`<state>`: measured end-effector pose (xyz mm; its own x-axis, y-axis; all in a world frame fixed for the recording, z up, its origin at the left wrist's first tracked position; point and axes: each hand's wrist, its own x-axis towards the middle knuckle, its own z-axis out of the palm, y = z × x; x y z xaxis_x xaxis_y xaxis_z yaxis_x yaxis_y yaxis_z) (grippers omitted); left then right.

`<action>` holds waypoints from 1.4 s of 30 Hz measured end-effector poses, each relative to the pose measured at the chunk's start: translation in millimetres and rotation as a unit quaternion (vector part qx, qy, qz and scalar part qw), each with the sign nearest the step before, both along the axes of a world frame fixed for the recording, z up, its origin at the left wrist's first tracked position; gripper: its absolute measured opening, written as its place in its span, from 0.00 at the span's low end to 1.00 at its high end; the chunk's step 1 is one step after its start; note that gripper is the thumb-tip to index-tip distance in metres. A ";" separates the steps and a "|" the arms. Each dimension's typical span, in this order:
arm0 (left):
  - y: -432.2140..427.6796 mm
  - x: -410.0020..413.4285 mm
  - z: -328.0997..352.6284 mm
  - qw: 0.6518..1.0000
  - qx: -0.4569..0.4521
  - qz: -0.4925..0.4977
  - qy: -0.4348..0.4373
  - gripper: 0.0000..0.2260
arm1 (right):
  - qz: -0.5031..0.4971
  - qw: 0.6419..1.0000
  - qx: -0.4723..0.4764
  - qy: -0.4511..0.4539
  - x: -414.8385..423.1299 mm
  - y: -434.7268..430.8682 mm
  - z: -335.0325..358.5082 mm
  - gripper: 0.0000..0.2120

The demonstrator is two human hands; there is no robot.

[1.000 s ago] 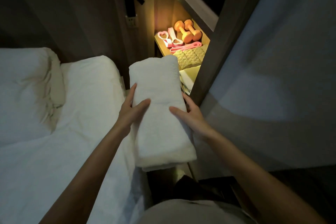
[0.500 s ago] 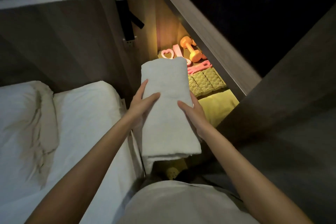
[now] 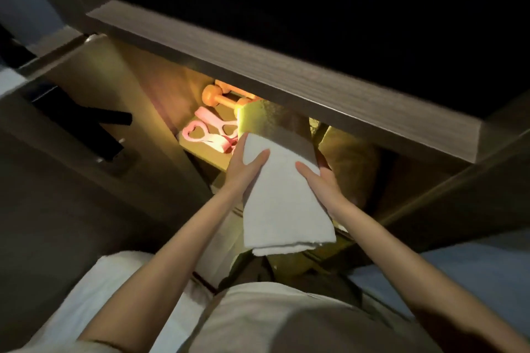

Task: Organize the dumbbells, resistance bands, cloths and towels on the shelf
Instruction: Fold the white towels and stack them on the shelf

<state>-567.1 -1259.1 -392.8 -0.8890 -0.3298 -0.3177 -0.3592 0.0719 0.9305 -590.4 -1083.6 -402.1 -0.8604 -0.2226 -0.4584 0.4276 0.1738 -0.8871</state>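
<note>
A dim bedside corner: a dark wooden board (image 3: pixel 286 86) overhangs a warmly lit shelf (image 3: pixel 205 156), and white bedding (image 3: pixel 114 275) shows at the near left. At the far end of the shelf lie the orange dumbbells (image 3: pixel 219 97), with the pink resistance bands (image 3: pixel 209 135) nearer, kept to the left, which leaves the right part free for linen.

The folded white towel (image 3: pixel 284 203) is carried lengthwise, far end leading under the board. The left hand (image 3: pixel 246 172) and right hand (image 3: pixel 321 183) clamp its two long edges, thumbs on top and fingers underneath. A grip from both sides probably keeps the fold from sagging open as it slides in. A yellow patch (image 3: pixel 258 117) past the board's shadow may be the towel's lit tip or a cloth beneath; I cannot tell which.

Half a second ago the towel hung nearer, short of the shelf, and quilted cloths lay in plain sight to its right. Now its far end has gone in beneath the board, the towel hides those cloths, and the view has tipped down and closer. The grip is unchanged.
</note>
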 end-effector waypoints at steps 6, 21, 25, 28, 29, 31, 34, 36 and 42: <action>-16.5 -42.4 -39.2 0.993 -0.001 -0.108 0.040 0.37 | -0.110 0.993 0.037 0.012 -2.8 -11.5 -21.5 0.20; -19.9 -32.4 -112.6 0.955 0.179 -0.185 0.149 0.36 | -0.194 0.957 0.023 0.213 66.5 -5.1 -85.9 0.31; -12.2 -44.3 -95.1 0.943 0.207 -0.211 0.152 0.27 | -0.219 0.947 0.031 0.234 59.6 -0.9 -67.2 0.28; 3.4 -67.3 -86.9 0.939 0.243 -0.202 0.136 0.28 | -0.244 0.945 0.054 0.213 42.1 11.5 -51.5 0.23; 10.6 -77.3 -85.6 0.939 0.257 -0.194 0.122 0.29 | -0.261 0.942 0.058 0.204 33.9 16.0 -47.2 0.22; 25.6 -96.5 -83.4 0.935 0.294 -0.174 0.097 0.29 | -0.298 0.935 0.067 0.182 18.1 24.3 -42.8 0.22; 47.1 -123.8 -78.6 0.934 0.300 -0.172 0.085 0.31 | -0.337 0.927 0.046 0.156 -6.5 34.9 -40.6 0.26; 55.8 -142.1 -77.6 0.941 0.264 -0.185 0.097 0.29 | -0.355 0.913 0.033 0.200 -23.8 40.4 -40.4 0.30; 81.1 -168.8 -114.7 0.911 0.239 -0.320 0.104 0.32 | -0.312 0.914 0.155 0.208 -54.5 56.4 -56.0 0.36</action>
<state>-735.9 -1178.0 -507.6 -0.9079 0.4092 -0.0914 -0.1983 -0.2271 0.9535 -644.8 -1027.1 -458.1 -0.8899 0.4557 -0.0209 0.1667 0.2822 -0.9448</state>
